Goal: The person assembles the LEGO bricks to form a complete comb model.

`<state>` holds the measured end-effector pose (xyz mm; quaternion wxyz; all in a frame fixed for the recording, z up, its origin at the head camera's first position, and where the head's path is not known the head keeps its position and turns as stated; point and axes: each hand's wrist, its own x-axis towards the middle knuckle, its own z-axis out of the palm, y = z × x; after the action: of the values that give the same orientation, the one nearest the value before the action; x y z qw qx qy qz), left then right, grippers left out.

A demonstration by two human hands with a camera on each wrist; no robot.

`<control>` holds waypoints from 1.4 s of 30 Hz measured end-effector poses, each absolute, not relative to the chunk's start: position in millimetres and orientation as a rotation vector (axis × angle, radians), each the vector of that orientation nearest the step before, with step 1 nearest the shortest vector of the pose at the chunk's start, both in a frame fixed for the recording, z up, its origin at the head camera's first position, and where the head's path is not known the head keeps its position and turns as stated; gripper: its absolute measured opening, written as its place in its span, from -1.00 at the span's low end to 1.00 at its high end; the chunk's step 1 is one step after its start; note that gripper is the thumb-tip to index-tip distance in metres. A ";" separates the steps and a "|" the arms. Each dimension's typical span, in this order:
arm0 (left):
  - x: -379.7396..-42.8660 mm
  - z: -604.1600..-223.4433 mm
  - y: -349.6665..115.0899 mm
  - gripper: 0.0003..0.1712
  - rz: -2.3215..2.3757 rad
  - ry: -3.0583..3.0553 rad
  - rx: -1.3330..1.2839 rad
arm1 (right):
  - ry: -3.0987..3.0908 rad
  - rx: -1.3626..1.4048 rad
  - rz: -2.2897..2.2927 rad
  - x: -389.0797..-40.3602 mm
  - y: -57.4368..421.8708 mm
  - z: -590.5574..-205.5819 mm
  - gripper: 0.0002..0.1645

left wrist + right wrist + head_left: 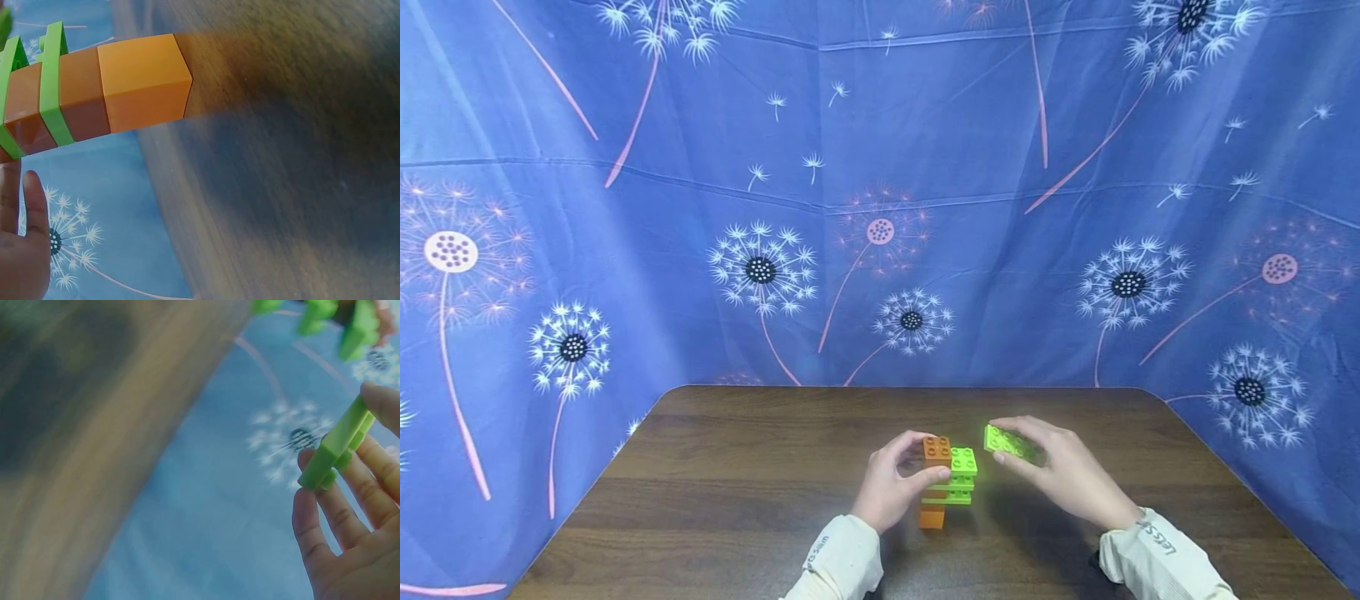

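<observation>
A stacked tower of toy building bricks stands upright on the table, with an orange brick [932, 518] at its base and a brown brick [936, 452] at the top. Several thin lime-green bricks [964, 461] are layered between the brown ones and jut out to the right. My left hand [883, 485] grips the tower near its top, thumb in front and fingers behind. To the right of the tower, and apart from it, my right hand [1075, 473] pinches a loose lime-green brick [334, 447] by its ends, above the table.
The brown wood-grain table [737, 467] has rounded far corners. Behind it hangs a blue cloth [1000, 275] printed with dandelions, which also runs along both sides. Pale sleeves [842, 554] cover both wrists.
</observation>
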<state>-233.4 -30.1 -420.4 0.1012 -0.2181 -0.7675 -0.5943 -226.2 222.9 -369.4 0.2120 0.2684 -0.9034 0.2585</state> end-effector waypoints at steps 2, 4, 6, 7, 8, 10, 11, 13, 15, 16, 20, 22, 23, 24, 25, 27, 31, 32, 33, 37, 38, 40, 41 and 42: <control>-233.3 -420.2 -30.3 -0.60 -1.748 -2.271 -0.649 | -2.500 0.768 0.756 -223.8 214.7 -362.3 -0.50; -233.2 -420.0 -30.5 -0.60 -1.744 -2.271 -0.655 | -2.487 0.809 0.800 -221.9 206.5 -356.0 -0.50; -233.1 -420.0 -30.8 -0.61 -1.741 -2.273 -0.659 | -2.467 0.868 0.827 -221.1 198.4 -350.9 -0.51; -233.0 -419.9 -30.9 -0.61 -1.739 -2.272 -0.661 | -2.457 0.896 0.838 -221.1 194.6 -348.8 -0.53; -233.0 -419.8 -30.9 -0.61 -1.740 -2.272 -0.662 | -2.449 0.924 0.847 -221.2 190.8 -346.9 -0.54; -233.0 -419.8 -31.0 -0.61 -1.740 -2.273 -0.664 | -2.437 0.975 0.854 -221.7 184.3 -343.9 -0.55; -233.1 -420.0 -30.9 -0.61 -1.742 -2.272 -0.664 | -2.439 0.990 0.850 -222.2 181.7 -343.0 -0.56; -233.3 -420.3 -30.6 -0.62 -1.747 -2.271 -0.663 | -2.455 1.013 0.846 -222.9 177.3 -341.7 -0.55; -233.4 -420.7 -30.3 -0.62 -1.753 -2.270 -0.661 | -2.477 1.030 0.835 -223.5 174.1 -341.0 -0.55; -233.6 -421.1 -30.2 -0.61 -1.754 -2.268 -0.662 | -2.490 1.035 0.826 -224.0 172.6 -340.7 -0.55; -234.1 -422.3 -30.0 -0.61 -1.756 -2.254 -0.679 | -2.513 1.074 0.795 -225.4 168.2 -340.1 -0.56; -234.3 -422.7 -30.0 -0.61 -1.752 -2.250 -0.689 | -2.512 1.096 0.778 -226.6 166.7 -340.1 -0.56; -234.3 -422.7 -30.0 -0.61 -1.751 -2.247 -0.693 | -2.511 1.106 0.773 -227.7 166.0 -340.3 -0.57; -234.2 -422.5 -30.1 -0.62 -1.747 -2.245 -0.694 | -2.513 1.112 0.764 -229.1 165.3 -340.6 -0.56; -234.1 -422.2 -30.3 -0.62 -1.744 -2.244 -0.696 | -2.517 1.118 0.751 -230.3 164.6 -340.6 -0.56; -233.9 -421.5 -30.6 -0.61 -1.741 -2.242 -0.698 | -2.531 1.124 0.727 -232.0 163.2 -339.4 -0.56; -233.7 -421.2 -30.4 -0.61 -1.754 -2.238 -0.703 | -2.577 1.127 0.692 -234.4 162.6 -334.3 -0.56; -233.7 -421.1 -30.2 -0.62 -1.761 -2.237 -0.705 | -2.594 1.124 0.690 -234.8 162.5 -332.1 -0.57; -233.8 -421.0 -30.1 -0.62 -1.766 -2.236 -0.707 | -2.612 1.121 0.691 -235.1 162.5 -329.8 -0.57; -234.1 -420.6 -30.0 -0.63 -1.784 -2.234 -0.703 | -2.696 1.097 0.702 -236.9 160.4 -321.0 -0.57; -233.9 -420.6 -30.2 -0.63 -1.787 -2.234 -0.700 | -2.717 1.085 0.701 -237.1 159.6 -319.3 -0.57; -233.5 -420.4 -30.5 -0.63 -1.792 -2.235 -0.693 | -2.750 1.062 0.697 -237.3 158.1 -317.4 -0.56; -233.4 -420.2 -30.6 -0.62 -1.793 -2.233 -0.692 | -2.764 1.048 0.697 -237.2 157.7 -316.9 -0.55; -233.3 -420.0 -30.8 -0.62 -1.795 -2.234 -0.690 | -2.777 1.031 0.701 -236.9 157.4 -316.9 -0.54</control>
<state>-233.3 -30.8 -420.0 0.0970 -0.2330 -0.7543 -0.6061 -236.9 157.4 -316.9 0.0489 0.3383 -0.9112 0.2301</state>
